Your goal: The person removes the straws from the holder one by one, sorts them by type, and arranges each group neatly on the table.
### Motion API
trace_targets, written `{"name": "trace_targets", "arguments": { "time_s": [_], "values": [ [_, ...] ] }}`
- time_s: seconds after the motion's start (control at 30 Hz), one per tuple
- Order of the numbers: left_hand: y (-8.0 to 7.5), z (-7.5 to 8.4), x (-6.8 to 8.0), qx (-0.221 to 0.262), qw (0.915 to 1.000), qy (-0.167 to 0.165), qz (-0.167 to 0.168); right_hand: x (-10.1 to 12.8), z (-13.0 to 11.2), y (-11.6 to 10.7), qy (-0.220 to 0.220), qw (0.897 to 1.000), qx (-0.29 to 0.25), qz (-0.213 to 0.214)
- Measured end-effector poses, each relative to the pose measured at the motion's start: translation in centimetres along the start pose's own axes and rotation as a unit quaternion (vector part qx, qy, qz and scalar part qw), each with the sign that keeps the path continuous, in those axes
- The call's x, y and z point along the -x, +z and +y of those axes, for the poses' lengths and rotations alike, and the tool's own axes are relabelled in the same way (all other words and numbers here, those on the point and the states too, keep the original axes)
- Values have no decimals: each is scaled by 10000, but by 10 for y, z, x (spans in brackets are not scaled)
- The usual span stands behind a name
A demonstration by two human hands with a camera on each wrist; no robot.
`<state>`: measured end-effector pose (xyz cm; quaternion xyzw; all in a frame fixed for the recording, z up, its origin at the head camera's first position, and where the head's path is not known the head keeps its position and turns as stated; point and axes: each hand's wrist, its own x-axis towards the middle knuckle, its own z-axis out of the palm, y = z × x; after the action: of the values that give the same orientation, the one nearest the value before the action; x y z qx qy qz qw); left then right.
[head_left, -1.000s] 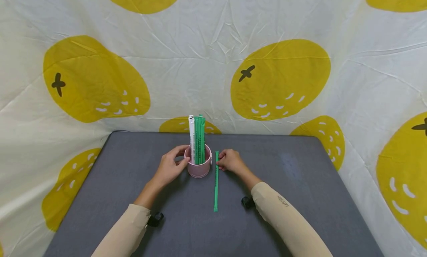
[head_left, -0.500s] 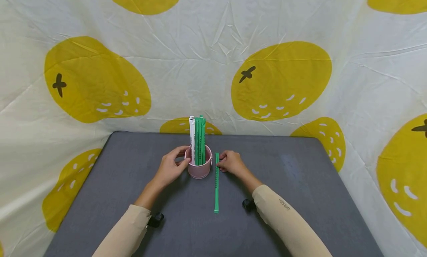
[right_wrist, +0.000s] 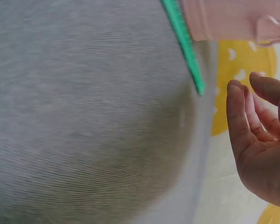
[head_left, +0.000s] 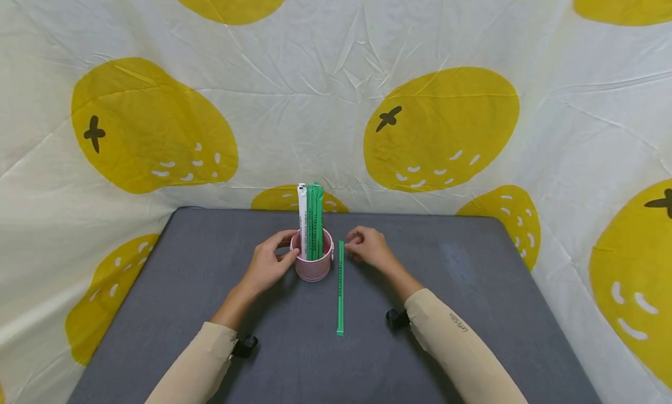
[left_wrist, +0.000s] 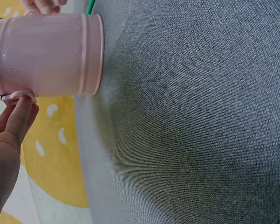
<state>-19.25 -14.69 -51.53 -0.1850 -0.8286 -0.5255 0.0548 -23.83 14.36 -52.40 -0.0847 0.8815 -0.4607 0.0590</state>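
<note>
1. From the head camera, a dark grey table point(head_left: 472, 311) fills the lower half, and behind it and to both sides hangs a wrinkled white cloth printed with big yellow fruit point(head_left: 441, 127). Near the far middle stands a pink cup point(head_left: 313, 263) with green and white sticks point(head_left: 311, 220) upright in it. The left hand point(head_left: 268, 263) curls its fingers round the cup's left side. Just right of the cup a green stick point(head_left: 340, 287) lies flat, pointing toward the person. The right hand point(head_left: 369, 246) hovers beside the stick's far end, fingers loosely bent, holding nothing (both forearms wear beige sleeves).
2. At the left wrist, the fingers point(left_wrist: 18, 116) touch the cup's point(left_wrist: 46, 56) rim; woven grey table cloth point(left_wrist: 191, 130) spreads around it.
3. At the right wrist, the relaxed hand point(right_wrist: 261, 140) is apart from the green stick point(right_wrist: 184, 39), which lies next to the cup point(right_wrist: 223, 18).
</note>
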Motion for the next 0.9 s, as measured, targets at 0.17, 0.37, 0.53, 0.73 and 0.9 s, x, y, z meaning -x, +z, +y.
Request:
{"name": "trace_targets", "arguments": {
  "time_s": [0.17,0.37,0.53,0.73,0.9],
  "values": [
    [0,0,1,-58,9999,90,29,-3,-14,-11,-259,9995,-56,160],
    [1,-1,1,-86,9996,236,86,-8,-35,-19,-594,9975,-135,363],
    [1,-2,1,17,9998,145,93,-15,-52,-20,-846,9945,-336,525],
    [1,-3,1,304,9995,-10,97,-25,-69,-15,-1012,9912,-554,655],
    [2,-3,1,642,9977,-173,125,-31,-78,-9,-1122,9901,-518,670]
  ]
}}
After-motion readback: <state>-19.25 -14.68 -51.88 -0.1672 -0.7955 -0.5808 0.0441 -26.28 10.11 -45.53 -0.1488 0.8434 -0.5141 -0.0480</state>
